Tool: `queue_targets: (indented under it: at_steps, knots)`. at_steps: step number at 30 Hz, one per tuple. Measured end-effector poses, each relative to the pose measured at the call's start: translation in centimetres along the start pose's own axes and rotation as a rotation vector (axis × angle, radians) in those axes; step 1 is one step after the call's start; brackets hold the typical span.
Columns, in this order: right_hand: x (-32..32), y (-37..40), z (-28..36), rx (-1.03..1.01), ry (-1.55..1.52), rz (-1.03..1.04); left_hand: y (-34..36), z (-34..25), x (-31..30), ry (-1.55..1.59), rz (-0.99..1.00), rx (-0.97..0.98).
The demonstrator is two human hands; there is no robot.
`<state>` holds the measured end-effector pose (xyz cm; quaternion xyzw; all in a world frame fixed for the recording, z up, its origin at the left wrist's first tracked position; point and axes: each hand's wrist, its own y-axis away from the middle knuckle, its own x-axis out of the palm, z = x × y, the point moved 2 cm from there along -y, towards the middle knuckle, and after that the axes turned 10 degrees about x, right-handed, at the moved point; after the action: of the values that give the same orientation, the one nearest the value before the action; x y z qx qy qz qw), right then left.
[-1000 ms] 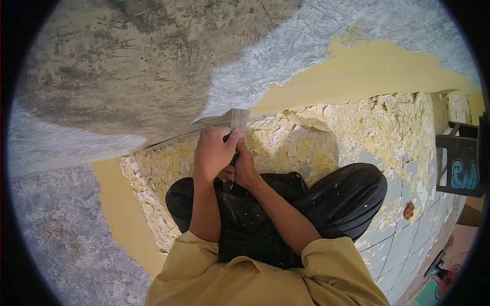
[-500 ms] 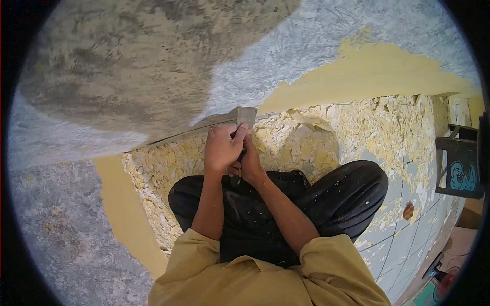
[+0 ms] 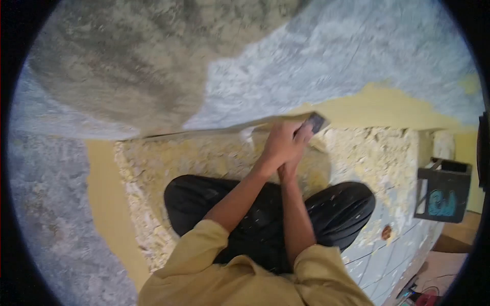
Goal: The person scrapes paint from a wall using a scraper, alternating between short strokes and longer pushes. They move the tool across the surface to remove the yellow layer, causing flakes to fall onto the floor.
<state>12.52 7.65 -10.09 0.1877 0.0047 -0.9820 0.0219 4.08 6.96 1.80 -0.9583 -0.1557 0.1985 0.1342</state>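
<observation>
A flat-bladed scraper (image 3: 317, 122) is in both my hands, its blade near the base of the wall by the strip of yellow paint (image 3: 357, 110). My left hand (image 3: 279, 144) lies closed over the handle. Just beside and partly beneath it, my right hand (image 3: 295, 157) is wrapped around the same handle, which is mostly hidden by the fingers. Yellow and white paint flakes (image 3: 219, 155) cover the floor under the hands. Above the strip, the wall (image 3: 265, 84) shows a scratched blue-grey surface with a brownish-grey patch.
My crossed legs in dark trousers (image 3: 339, 214) are below the hands. A dark stool (image 3: 445, 193) with a blue mark stands at the right. Near it a small brown round thing (image 3: 386, 232) lies on the tiles (image 3: 380, 265). Another wall (image 3: 46, 204) runs along the left.
Both hands and the scraper have moved right along the wall base. A pale flake beside the wall has shifted, and the whole view has tilted slightly.
</observation>
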Motion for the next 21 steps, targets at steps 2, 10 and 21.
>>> queue_targets:
  at_steps: [2, 10, 21]
  knots:
    - [-0.2, 1.6, 1.8, 0.143, -0.237, 0.142, 1.3, 0.0, 0.6, 0.043, -0.077, 0.021]
    - [4.2, 7.1, 6.7, 0.798, -0.978, 0.872, 3.2, 1.2, -10.1, -0.177, 0.232, -0.414]
    - [5.7, 9.1, 7.1, 1.103, -0.855, 0.935, 4.2, 2.3, -11.5, -0.414, 0.254, -0.374]
